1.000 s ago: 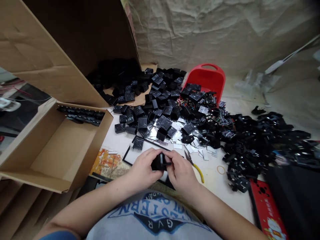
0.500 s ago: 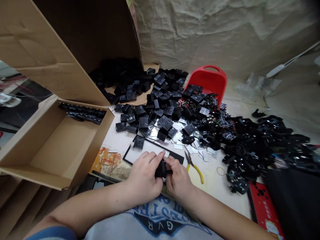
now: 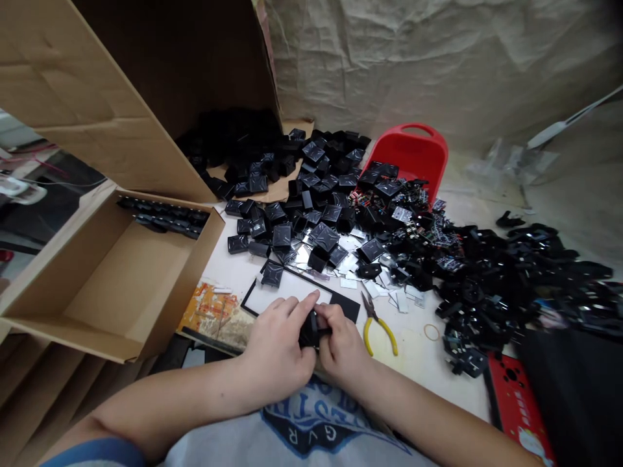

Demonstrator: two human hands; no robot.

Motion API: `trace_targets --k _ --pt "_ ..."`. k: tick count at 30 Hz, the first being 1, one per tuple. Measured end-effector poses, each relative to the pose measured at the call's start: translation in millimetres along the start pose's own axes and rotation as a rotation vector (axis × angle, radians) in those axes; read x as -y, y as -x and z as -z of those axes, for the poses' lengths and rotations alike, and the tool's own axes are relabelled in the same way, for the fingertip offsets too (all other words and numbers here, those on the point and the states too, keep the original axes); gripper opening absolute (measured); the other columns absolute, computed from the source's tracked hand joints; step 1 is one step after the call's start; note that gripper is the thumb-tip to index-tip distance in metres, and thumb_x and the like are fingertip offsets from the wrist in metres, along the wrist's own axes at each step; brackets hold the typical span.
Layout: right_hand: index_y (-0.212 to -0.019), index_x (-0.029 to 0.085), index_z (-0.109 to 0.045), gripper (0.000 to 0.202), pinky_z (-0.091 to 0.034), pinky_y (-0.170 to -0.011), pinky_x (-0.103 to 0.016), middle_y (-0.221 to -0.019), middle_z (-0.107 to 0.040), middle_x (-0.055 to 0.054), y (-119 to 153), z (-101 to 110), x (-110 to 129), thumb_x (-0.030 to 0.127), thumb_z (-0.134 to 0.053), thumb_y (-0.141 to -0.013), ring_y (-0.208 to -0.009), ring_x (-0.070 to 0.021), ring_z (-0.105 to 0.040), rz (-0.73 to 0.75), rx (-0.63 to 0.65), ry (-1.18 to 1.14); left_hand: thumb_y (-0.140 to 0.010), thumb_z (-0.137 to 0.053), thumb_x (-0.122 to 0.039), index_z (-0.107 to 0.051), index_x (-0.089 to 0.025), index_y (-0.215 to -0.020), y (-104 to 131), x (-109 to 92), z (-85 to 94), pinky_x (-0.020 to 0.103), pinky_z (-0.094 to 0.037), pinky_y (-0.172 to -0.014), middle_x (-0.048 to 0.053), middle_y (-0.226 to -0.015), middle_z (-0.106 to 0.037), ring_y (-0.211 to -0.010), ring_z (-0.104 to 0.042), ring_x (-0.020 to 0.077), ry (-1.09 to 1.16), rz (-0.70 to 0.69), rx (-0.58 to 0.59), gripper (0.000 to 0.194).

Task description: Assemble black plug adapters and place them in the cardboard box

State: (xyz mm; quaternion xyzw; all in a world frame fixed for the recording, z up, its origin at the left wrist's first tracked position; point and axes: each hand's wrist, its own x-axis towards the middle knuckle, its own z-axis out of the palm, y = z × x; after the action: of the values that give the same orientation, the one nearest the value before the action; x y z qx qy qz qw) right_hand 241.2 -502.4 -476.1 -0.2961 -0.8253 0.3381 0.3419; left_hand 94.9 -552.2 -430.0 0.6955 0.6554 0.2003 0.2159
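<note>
Close to my body, my left hand (image 3: 281, 344) and my right hand (image 3: 344, 344) meet around a small black plastic part (image 3: 309, 332). The left fingers wrap over its left side, and the right thumb and fingers pinch its right side. My hands cover much of the part. Just beyond them lies a black-framed white panel (image 3: 292, 292), with a black square housing (image 3: 272, 274) on its left end. Pliers with yellow handles (image 3: 379, 324) rest on the table to the right of my right hand.
An open cardboard box (image 3: 114, 285) holding rows of black parts stands at left. Black housings (image 3: 324, 237) and metal plates pile beyond my hands, with a red scoop (image 3: 411, 152) behind. More black parts (image 3: 472, 292) and a red box (image 3: 518, 402) are at right.
The black part has turned slightly between my hands and shifted a little left. My fingers remain closed on it. The whole view has moved slightly.
</note>
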Motion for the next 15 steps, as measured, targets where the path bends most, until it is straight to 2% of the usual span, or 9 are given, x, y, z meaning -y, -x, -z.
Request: trace_targets --k 2,4,7,9,11,12,15 --pt "-0.114 0.022 -0.046 0.048 -0.054 -0.062 -0.034 -0.084 -0.061 -0.004 -2 0 -2 0.005 -0.041 -0.07 -0.068 -0.0206 -0.062 -0.057 0.002 -0.054 -0.064 -0.055 -0.01 -0.04 -0.02 -0.139 -3 0 2.1 0.05 -0.05 -0.087 0.01 -0.101 -0.059 -0.095 -0.056 0.0307 0.018 0.031 0.042 0.078" --pt "-0.109 0.023 -0.05 0.036 -0.052 -0.059 -0.032 -0.081 -0.059 -0.002 -8 1 -4 0.009 -0.043 -0.076 -0.065 -0.0186 -0.059 -0.201 -0.002 -0.172 -0.066 -0.056 -0.01 -0.033 -0.021 -0.143 -6 0 6.5 0.05 -0.048 -0.092 0.011 -0.11 -0.057 -0.103 -0.056 0.0309 0.075 0.034 0.052 0.081" --pt "-0.1 0.025 -0.053 0.014 -0.045 -0.046 -0.026 -0.072 -0.054 0.002 -20 4 -5 0.025 -0.047 -0.088 -0.05 -0.0131 -0.049 -0.483 -0.011 -0.523 -0.075 -0.058 -0.012 -0.028 -0.022 -0.142 -13 -2 15.3 0.045 -0.046 -0.1 0.012 -0.127 -0.049 -0.116 -0.052 0.0272 0.253 -0.038 -0.018 0.074" --pt "-0.096 0.025 -0.054 0.013 -0.041 -0.042 -0.024 -0.069 -0.053 0.003 -26 4 -6 0.037 -0.051 -0.089 -0.047 -0.0116 -0.046 -0.582 -0.027 -0.765 -0.081 -0.059 -0.015 -0.033 -0.023 -0.135 -17 -2 21.2 0.038 -0.046 -0.1 0.01 -0.126 -0.05 -0.117 -0.052 0.023 0.353 -0.121 -0.096 0.06" --pt "-0.094 0.026 -0.055 0.018 -0.044 -0.045 -0.024 -0.071 -0.056 0.002 -30 3 -7 0.043 -0.055 -0.088 -0.051 -0.0129 -0.05 -0.594 -0.045 -0.865 -0.084 -0.06 -0.017 -0.04 -0.023 -0.128 -19 -2 26.6 0.036 -0.047 -0.096 0.008 -0.119 -0.055 -0.111 -0.055 0.0212 0.342 -0.168 -0.133 0.049" --pt "-0.094 0.026 -0.056 0.018 -0.047 -0.047 -0.025 -0.073 -0.058 0.002 -31 2 -8 0.043 -0.055 -0.088 -0.054 -0.014 -0.053 -0.579 -0.047 -0.844 -0.085 -0.061 -0.018 -0.044 -0.022 -0.125 -19 -2 29.2 0.037 -0.047 -0.095 0.008 -0.117 -0.057 -0.109 -0.055 0.0221 0.282 -0.17 -0.13 0.044" --pt "-0.102 0.026 -0.058 0.018 -0.053 -0.06 -0.03 -0.087 -0.064 -0.003 -35 -1 -9 0.038 -0.052 -0.091 -0.072 -0.0188 -0.062 -0.45 -0.009 -0.567 -0.082 -0.063 -0.021 -0.051 -0.019 -0.122 -15 0 37.2 0.048 -0.044 -0.093 0.01 -0.112 -0.063 -0.105 -0.055 0.029 -0.014 -0.118 -0.061 0.041"
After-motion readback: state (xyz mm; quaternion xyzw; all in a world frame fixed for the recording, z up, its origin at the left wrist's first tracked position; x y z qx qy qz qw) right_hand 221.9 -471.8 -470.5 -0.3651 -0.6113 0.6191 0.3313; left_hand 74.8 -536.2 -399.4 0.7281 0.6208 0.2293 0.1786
